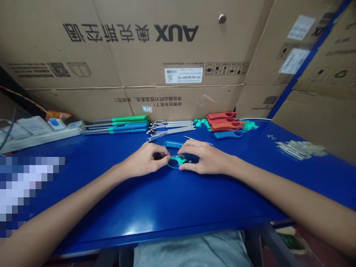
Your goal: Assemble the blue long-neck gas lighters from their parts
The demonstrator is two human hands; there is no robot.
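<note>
Head view: both forearms reach in from the lower corners and meet near the middle of the blue surface [155,207]. The left hand [150,159] is turned inward, its thumb and forefinger pinched together on the left rim of a blue casing [170,164]. The right hand [203,157] arches over the right end, its fingers spread above and thumb below, grasping the same casing. A teal part [180,161] and thin wires lie in the casing, between the hands; the right hand hides the far end.

Just beyond them lies a blue shell [172,144], partly covered by the right fingers, with a thin tool [207,143] behind that hand. Farther back, left to right, are a power strip [41,136], green and blue handled pieces [130,124], metal rods with wires [178,128], small teal pieces [198,122] and red casings [222,120]. Small clear packs [302,148] sit off to the right. Cardboard [139,74] walls the back.
</note>
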